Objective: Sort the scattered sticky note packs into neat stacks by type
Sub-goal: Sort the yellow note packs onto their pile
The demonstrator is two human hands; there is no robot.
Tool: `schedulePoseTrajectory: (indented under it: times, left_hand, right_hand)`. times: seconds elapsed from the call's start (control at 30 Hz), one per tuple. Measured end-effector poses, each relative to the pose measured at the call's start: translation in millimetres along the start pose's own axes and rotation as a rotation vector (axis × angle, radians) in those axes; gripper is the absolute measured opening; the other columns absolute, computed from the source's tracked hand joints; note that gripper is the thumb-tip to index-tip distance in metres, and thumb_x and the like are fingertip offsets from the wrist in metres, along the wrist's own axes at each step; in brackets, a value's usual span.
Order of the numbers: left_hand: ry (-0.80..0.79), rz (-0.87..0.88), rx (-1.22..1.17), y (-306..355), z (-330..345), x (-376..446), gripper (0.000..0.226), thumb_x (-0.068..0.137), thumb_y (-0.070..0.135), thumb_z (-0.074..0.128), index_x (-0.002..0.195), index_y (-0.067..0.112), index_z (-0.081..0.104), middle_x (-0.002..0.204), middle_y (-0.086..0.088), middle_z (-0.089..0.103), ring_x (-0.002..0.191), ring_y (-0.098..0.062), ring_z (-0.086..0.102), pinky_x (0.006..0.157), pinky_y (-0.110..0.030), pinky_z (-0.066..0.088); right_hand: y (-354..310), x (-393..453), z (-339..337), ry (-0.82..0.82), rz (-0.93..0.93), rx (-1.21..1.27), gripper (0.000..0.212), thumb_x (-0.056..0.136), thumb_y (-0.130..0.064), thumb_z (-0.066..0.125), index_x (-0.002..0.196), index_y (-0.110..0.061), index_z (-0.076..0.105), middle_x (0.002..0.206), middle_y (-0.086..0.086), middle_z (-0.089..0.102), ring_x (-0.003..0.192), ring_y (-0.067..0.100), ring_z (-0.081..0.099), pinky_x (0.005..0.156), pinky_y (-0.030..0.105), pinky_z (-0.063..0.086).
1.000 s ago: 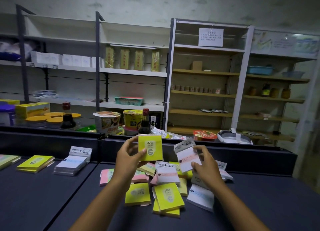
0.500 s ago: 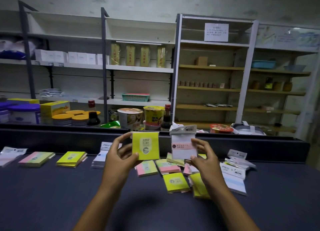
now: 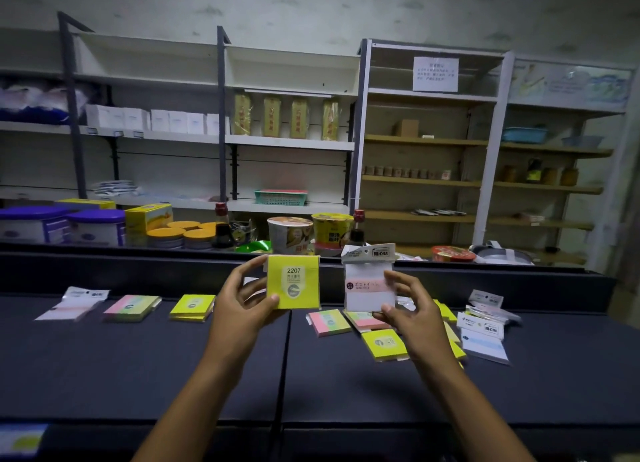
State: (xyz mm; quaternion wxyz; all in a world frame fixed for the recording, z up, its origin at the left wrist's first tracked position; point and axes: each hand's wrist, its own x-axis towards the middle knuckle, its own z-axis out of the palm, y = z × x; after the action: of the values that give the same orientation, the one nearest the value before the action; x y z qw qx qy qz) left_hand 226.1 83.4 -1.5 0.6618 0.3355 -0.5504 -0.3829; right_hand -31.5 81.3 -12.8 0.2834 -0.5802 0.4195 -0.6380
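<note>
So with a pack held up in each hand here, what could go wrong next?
The left hand holds the yellow pack only at its edges, so it might slip. The white pack in the right hand could land on the wrong stack: the white stack lies farthest left, past the pink-green stack.

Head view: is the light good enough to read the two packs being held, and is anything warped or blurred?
Head view: dim, with dark corners; the yellow pack in the left hand is sharp, "2207" readable; the white pack in the right hand shows its pink band, its small print soft; shelf uprights lean from wide-angle distortion; the bottom left corner is blurred.
</note>
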Motion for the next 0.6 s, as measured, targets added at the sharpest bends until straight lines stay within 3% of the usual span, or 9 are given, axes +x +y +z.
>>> schedulePoseTrajectory:
  times: [0.3,0.47,0.6]
  left_hand:
    - [0.045,-0.033,-0.015,21.9,-50.4,-48.9,0.051,0.09,-0.006,0.061,0.13,0.025,0.057,0.113,-0.005,0.071,0.104,-0.016,0.07,0.075,-0.031,0.061]
    - [0.09,-0.041,-0.022,28.5,-88.1,-56.4,0.051,0.089,-0.007,0.061,0.127,0.028,0.059,0.116,-0.01,0.069,0.104,-0.022,0.07,0.075,-0.033,0.061]
    - [0.103,-0.03,-0.014,27.4,-121.6,-46.8,0.052,0.088,-0.006,0.063,0.127,0.028,0.06,0.12,-0.01,0.067,0.112,-0.024,0.066,0.075,-0.032,0.061]
  right_hand:
    - [-21.9,-43.5,32.2,-0.065,-0.022,-0.017,0.05,0.091,0.001,0.063,0.126,-0.035,0.059,0.126,-0.011,0.06,0.097,0.007,0.071,0.084,0.025,0.059]
    - [-31.4,-54.0,63.0,-0.092,-0.028,0.019,0.052,0.089,0.002,0.065,0.126,-0.034,0.06,0.123,-0.009,0.06,0.094,0.007,0.072,0.071,0.013,0.055]
    - [-34.3,-50.2,95.9,-0.114,-0.034,0.001,0.052,0.089,0.0,0.067,0.125,-0.037,0.061,0.121,-0.01,0.061,0.103,0.011,0.068,0.073,0.018,0.057]
